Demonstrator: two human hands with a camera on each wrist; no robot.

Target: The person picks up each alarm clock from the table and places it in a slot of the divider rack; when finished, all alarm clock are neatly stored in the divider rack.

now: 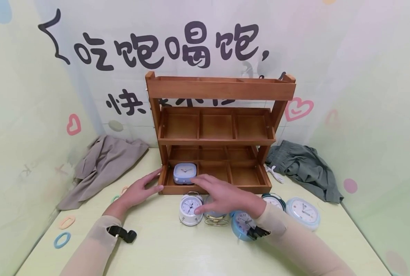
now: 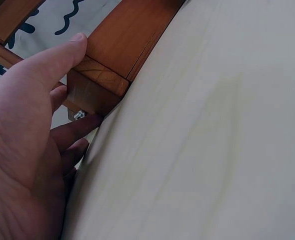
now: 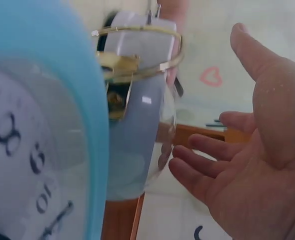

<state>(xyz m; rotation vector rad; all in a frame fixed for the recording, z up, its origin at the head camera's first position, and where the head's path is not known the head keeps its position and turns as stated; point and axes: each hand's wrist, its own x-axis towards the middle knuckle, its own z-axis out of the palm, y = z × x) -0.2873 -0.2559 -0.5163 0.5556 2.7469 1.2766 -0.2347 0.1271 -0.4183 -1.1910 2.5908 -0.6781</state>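
My left hand point(image 1: 137, 193) reaches to the front left corner of a brown wooden tiered shelf point(image 1: 222, 91), its thumb and fingers spread and touching the corner. In the left wrist view the thumb point(image 2: 62, 55) lies against the wood while other fingers reach low along its side. A small rounded-square blue alarm clock point(image 1: 185, 172) sits in the bottom left compartment. My right hand point(image 1: 223, 193) hovers with fingers extended, fingertips right by that clock. Below it stand a white twin-bell clock point(image 1: 190, 210), a partly hidden clock with gold fittings point(image 1: 216, 220) and a blue clock point(image 1: 242, 224).
Right of these are a dark green clock point(image 1: 274, 200) and a pale blue oval clock point(image 1: 303, 212). Grey-brown cloth point(image 1: 104, 165) lies at the left, dark grey cloth point(image 1: 303, 166) and a white cord point(image 1: 275, 174) at the right. A blue ring point(image 1: 62, 240) is at front left.
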